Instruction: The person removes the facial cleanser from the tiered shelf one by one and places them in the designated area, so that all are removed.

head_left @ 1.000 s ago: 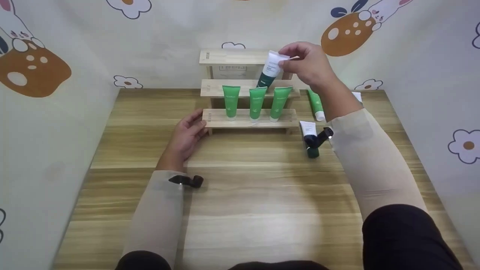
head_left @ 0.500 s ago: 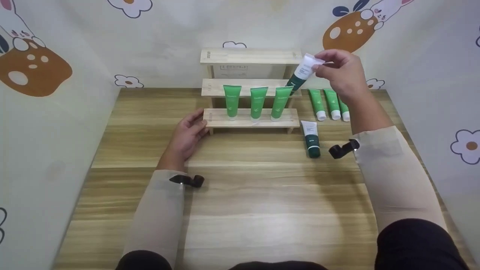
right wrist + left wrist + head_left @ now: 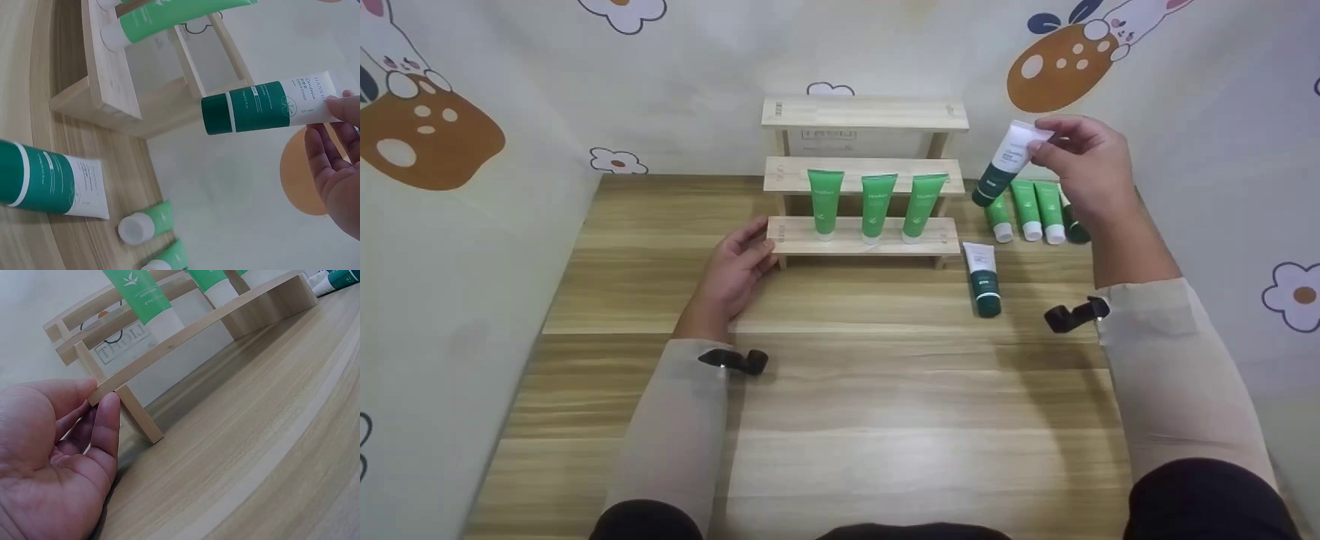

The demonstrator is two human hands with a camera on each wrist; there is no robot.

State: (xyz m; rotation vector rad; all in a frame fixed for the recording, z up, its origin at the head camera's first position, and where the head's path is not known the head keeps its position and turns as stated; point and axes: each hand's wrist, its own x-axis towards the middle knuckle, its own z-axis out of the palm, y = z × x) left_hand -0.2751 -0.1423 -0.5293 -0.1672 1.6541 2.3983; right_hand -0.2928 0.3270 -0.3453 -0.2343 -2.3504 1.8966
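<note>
My right hand pinches a white and dark green tube by its flat white end, its dark cap pointing down and left. In the right wrist view the held tube hangs in the air, apart from the wooden rack. My left hand grips the left end of the lowest step of the three-step wooden rack; in the left wrist view the thumb and fingers pinch the step's corner. On that lowest step three green tubes stand upright on their white caps.
Another white and dark green tube lies on the table right of the rack. Behind it lie several green tubes and a dark green tube, partly hidden by my right hand. A patterned cloth wall rises behind the rack.
My right hand has moved the white and dark green tube rightward from above the middle step to beyond the rack's right side. My left hand stays on the rack.
</note>
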